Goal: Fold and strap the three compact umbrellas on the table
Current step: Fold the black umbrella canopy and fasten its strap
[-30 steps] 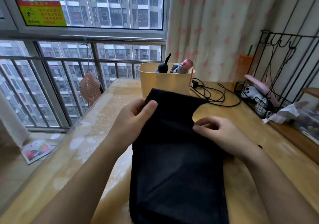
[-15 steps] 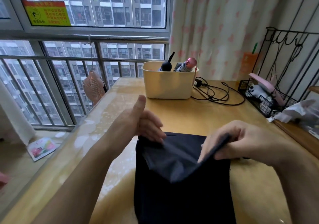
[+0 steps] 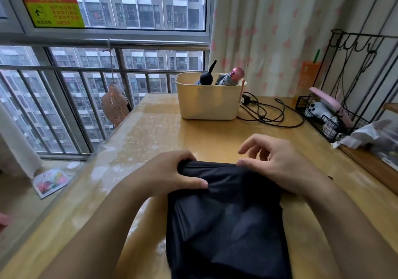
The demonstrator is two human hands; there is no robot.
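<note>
The dark navy umbrella canopy [image 3: 228,220] lies folded over on the wooden table [image 3: 163,132] in front of me. My left hand [image 3: 172,175] grips the folded far edge at its left, thumb laid across the fabric and fingers curled over the top. My right hand [image 3: 277,162] rests on the same edge at the right, thumb on the cloth and fingers lifted and loosely spread. Two other compact umbrellas, a black-handled one [image 3: 205,77] and a pink-capped one [image 3: 234,76], stand in a cream plastic bin [image 3: 209,104] at the back of the table.
A black cable [image 3: 269,115] lies coiled right of the bin. A black wire basket [image 3: 323,119] with a pink item stands at the right, with crumpled plastic [image 3: 366,134] beside it. A small fan [image 3: 115,106] hangs off the table's left edge by the window railing.
The canopy's far half has been folded back toward me, halving its length. My right hand let go of the lifted flap and now rests on the fold; my left hand gripped the folded edge.
</note>
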